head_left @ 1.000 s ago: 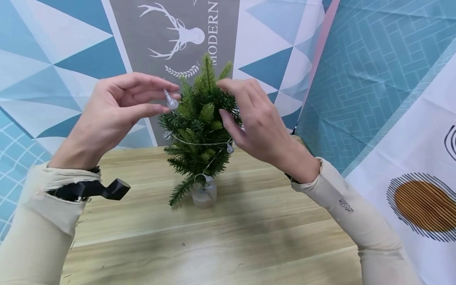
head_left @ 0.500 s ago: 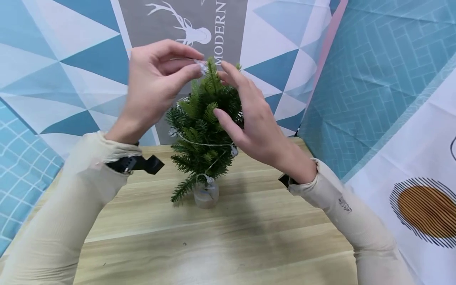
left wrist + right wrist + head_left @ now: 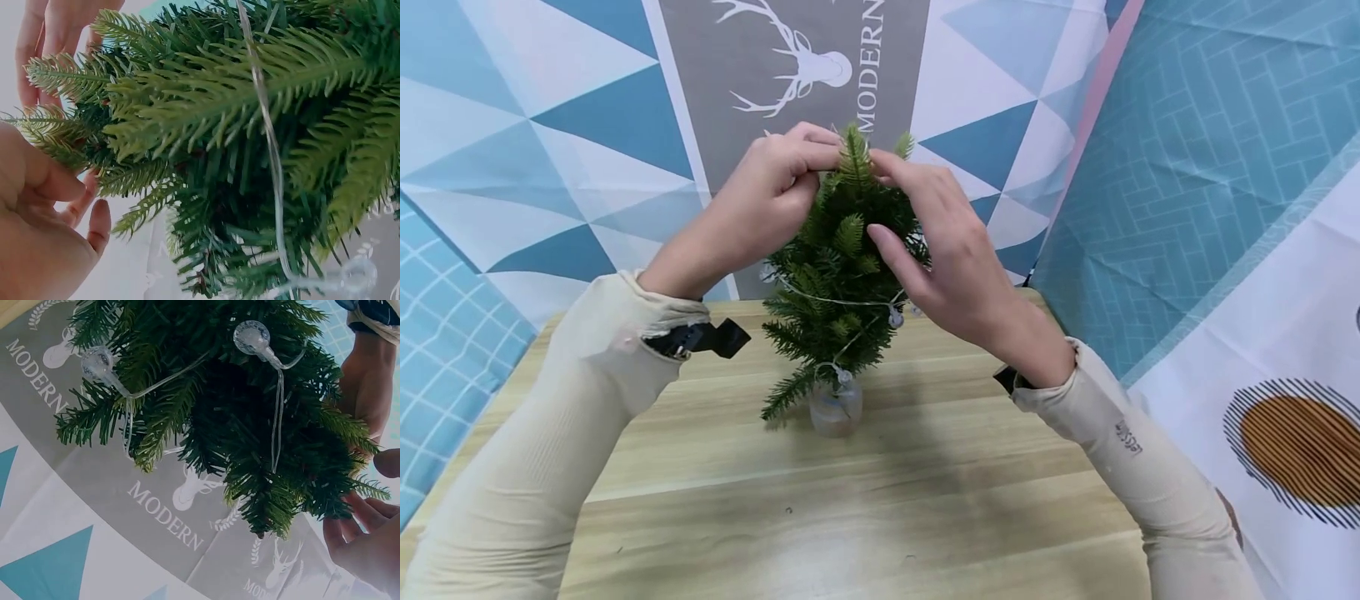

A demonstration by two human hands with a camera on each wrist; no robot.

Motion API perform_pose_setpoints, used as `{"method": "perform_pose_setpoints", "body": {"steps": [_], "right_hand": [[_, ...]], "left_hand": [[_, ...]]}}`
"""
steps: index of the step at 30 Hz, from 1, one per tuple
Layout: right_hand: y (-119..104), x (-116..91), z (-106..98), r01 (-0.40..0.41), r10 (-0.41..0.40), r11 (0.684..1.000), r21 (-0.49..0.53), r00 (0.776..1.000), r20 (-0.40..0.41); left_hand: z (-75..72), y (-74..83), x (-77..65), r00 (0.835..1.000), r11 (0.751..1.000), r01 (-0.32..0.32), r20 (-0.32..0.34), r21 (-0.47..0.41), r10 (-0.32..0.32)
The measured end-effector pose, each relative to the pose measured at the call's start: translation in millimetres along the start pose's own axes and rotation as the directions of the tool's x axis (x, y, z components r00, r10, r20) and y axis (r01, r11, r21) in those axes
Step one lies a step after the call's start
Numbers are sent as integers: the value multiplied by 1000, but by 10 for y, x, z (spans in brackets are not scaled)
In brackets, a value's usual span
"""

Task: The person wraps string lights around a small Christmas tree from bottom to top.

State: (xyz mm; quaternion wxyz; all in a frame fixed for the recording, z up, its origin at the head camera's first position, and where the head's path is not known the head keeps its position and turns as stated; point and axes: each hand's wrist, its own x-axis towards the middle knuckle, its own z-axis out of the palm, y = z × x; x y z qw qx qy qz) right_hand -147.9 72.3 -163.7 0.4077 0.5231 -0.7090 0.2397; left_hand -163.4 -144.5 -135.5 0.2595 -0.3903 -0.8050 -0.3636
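Note:
A small artificial Christmas tree (image 3: pixel 842 275) stands upright on the table in a pale round base (image 3: pixel 835 412). String lights (image 3: pixel 823 299) wind round its branches, and clear bulbs (image 3: pixel 251 336) hang from them in the right wrist view. My left hand (image 3: pixel 767 187) is at the upper left of the tree, its fingers curled and their tips behind the top sprig. The bulb those fingers pinched is now hidden. On the other side, my right hand (image 3: pixel 951 242) bends loosely round the treetop, thumb apart from the fingers, fingertips partly behind the needles.
The wood-grain table (image 3: pixel 850 517) extends in front of the tree, with tiny dark scraps on it. A patterned cloth backdrop (image 3: pixel 617 125) with a deer print hangs close behind. Another cloth (image 3: pixel 1195 208) covers the right side.
My left hand has moved up and right from the tree's side to its top, carrying a bulb out of sight behind the tip. The right hand has stayed near the top right.

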Motion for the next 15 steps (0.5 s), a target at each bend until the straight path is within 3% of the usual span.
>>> {"method": "perform_pose_setpoints", "body": {"steps": [4, 8, 11, 15], "right_hand": [[17, -21, -22, -3, 3, 1000, -5, 1000, -4], [22, -51, -55, -17, 17, 1000, -17, 1000, -25], [19, -103, -82, -36, 36, 999, -6, 998, -54], [8, -210, -122, -66, 67, 998, 15, 993, -100]], "left_hand": [[29, 28, -36, 1000, 999, 3, -1, 45, -3], [40, 37, -122, 995, 994, 5, -100, 109, 6], [25, 31, -227, 986, 995, -2, -168, 102, 19], [2, 21, -443, 979, 998, 7, -205, 67, 7]]}}
